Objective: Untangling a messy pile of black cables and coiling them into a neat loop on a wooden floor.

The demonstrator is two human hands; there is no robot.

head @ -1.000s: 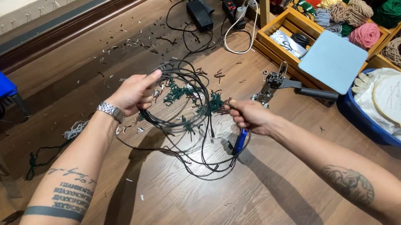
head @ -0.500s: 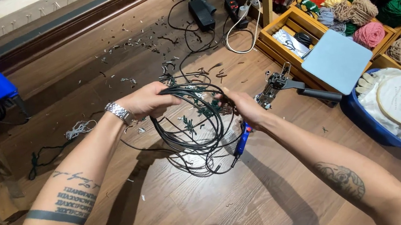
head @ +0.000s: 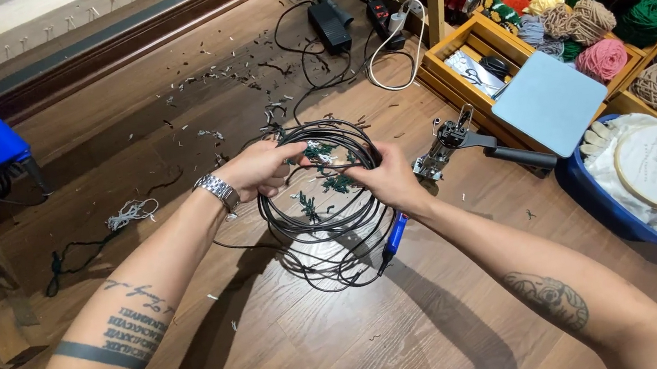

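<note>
Left hand [head: 261, 170] and right hand [head: 384, 180] each clench one coil of black wire [head: 323, 210] held between them; one blue-handled tool [head: 393, 239] hangs under the right.

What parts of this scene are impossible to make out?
- Head view: the right hand fingers' grip inside the black cable coil, hidden by the hand itself.
- Blue tool: upper part covered by the right wrist.
- Blue tub: cut off by the right edge.
- Left hand: fingertips buried among the cable.
</note>
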